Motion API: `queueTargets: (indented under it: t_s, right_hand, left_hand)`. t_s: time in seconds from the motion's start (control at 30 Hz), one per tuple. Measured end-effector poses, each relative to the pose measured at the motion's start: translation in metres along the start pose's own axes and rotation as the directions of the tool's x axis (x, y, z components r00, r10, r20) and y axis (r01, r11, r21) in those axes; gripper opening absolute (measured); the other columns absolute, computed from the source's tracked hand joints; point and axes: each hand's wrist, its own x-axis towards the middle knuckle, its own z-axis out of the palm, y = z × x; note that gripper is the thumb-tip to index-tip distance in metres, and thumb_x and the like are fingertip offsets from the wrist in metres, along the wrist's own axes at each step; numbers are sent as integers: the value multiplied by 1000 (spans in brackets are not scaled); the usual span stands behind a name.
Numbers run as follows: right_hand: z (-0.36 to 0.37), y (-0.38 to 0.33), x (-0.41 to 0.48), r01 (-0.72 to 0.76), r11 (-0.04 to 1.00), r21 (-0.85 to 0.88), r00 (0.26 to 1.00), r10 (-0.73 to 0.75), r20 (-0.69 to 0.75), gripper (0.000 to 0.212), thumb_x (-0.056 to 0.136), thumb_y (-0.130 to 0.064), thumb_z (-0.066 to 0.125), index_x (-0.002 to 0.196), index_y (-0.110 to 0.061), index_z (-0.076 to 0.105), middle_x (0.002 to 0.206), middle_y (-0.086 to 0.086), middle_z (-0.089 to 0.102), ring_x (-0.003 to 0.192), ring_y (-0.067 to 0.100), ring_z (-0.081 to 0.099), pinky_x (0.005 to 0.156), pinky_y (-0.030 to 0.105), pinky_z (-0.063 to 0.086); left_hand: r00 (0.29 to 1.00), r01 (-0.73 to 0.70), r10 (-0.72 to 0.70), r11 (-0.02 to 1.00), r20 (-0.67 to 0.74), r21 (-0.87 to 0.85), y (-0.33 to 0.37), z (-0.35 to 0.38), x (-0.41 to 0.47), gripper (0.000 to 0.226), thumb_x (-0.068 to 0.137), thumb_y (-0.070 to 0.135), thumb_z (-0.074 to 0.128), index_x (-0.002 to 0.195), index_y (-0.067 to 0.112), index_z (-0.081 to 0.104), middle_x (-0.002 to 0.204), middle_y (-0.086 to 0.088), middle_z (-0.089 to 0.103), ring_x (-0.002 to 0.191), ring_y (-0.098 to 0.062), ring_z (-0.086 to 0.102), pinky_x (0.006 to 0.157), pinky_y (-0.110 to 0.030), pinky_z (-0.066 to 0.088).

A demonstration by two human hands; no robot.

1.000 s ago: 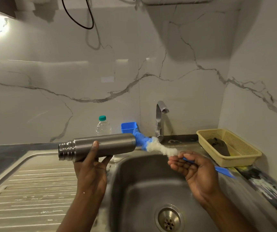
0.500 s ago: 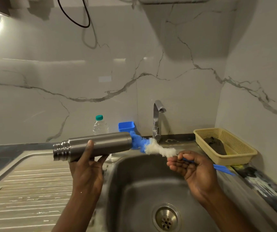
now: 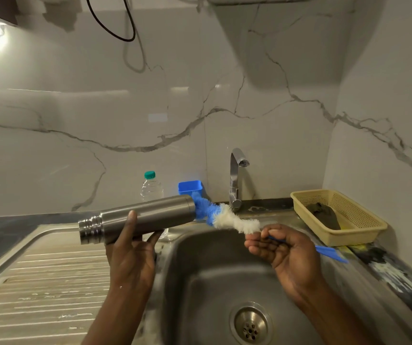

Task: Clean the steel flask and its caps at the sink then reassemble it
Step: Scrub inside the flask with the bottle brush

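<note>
My left hand (image 3: 131,250) grips the steel flask (image 3: 150,216) from below and holds it lying sideways above the sink's left rim, its ribbed end pointing left. A bottle brush (image 3: 224,217) with blue and white bristles has its blue tip pressed against the flask's right end. My right hand (image 3: 282,250) holds the brush's thin blue handle, which sticks out to the right past my palm. No caps are in view.
The steel sink (image 3: 214,275) with its drain lies below my hands, its ribbed draining board (image 3: 40,290) to the left. Behind stand the tap (image 3: 236,180), a blue tub (image 3: 190,188) and a clear water bottle (image 3: 151,186). A yellow basket (image 3: 359,215) holding a dark cloth sits at right.
Both hands, flask and brush keep almost the same pose. The flask's right end has tilted up slightly, and the view has shifted a little.
</note>
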Motion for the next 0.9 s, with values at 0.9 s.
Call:
queueTargets:
  t_s: [0.9]
  right_hand:
    - [-6,-12,1,112,993,-23,993,-112,-33,34,100,2,37,82,7,66,91,38,71,82,46,76,67,38,65]
  left_hand:
    - [998,7,-13,995,67,95,-10,6,-5,53,97,10,65,148,19,54,142,-14,66,129,-32,65,99,-61,55]
